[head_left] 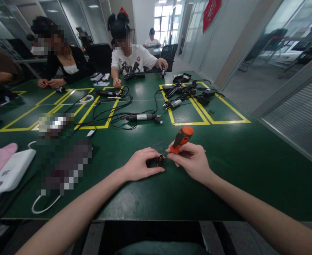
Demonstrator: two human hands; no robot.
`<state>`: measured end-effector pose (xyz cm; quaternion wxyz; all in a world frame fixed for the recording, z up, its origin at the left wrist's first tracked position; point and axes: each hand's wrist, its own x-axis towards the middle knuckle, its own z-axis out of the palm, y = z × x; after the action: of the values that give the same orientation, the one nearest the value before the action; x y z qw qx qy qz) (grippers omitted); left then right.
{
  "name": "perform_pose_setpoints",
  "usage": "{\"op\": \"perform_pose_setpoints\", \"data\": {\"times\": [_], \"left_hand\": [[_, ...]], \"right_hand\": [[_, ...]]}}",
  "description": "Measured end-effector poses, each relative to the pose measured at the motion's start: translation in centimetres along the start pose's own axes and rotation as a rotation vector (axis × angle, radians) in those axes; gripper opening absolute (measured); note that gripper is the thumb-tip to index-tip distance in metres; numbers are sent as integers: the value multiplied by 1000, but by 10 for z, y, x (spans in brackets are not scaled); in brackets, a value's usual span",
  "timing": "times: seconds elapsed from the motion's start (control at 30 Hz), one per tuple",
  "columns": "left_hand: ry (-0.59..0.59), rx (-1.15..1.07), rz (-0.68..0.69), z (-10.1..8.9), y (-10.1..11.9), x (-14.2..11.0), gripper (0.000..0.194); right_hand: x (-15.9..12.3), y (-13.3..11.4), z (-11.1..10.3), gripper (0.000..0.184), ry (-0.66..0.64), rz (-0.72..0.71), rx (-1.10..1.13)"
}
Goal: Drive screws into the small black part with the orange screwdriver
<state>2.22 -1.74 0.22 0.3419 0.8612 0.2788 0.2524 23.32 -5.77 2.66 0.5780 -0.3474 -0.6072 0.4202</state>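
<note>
My left hand [142, 164] rests on the green table [134, 202], its thumb and fingers curled round a small black cylindrical part [160, 161] with a round opening on top. Just to the right, my right hand [194, 161] grips a screwdriver [182, 139] low on its orange and black handle. The handle leans up and to the right. Its tip is hidden behind my fingers, so I cannot tell whether it touches anything. A narrow gap separates the two hands.
Beyond my hands lie a corded grey and black tool [141, 117] and several black tools with cables [177, 90] among yellow tape outlines [191, 124]. A white power bank [11, 171] lies at left. Co-workers sit across the table, one person [131, 58] holding a black object.
</note>
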Motion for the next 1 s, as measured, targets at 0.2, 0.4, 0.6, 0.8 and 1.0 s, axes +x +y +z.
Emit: {"op": "perform_pose_setpoints", "data": {"times": [0.2,0.4,0.6,0.8,1.0], "left_hand": [[4,0,11,0,-1,-1,25],[1,14,-4,1,-1,0,27],[-2,-5,1,1,-1,-1,27],[3,-1,14,1,0,0,25],[2,-32,-2,2,3,-1,23]], "right_hand": [[-3,4,-1,24,-33,35,8],[-1,-2,0,17,-5,-22,-84],[-3,2,-2,15,5,10,-94],[-4,-1,-2,15,-29,0,-109],[-4,-6,-2,22,-18,34,-116]]}}
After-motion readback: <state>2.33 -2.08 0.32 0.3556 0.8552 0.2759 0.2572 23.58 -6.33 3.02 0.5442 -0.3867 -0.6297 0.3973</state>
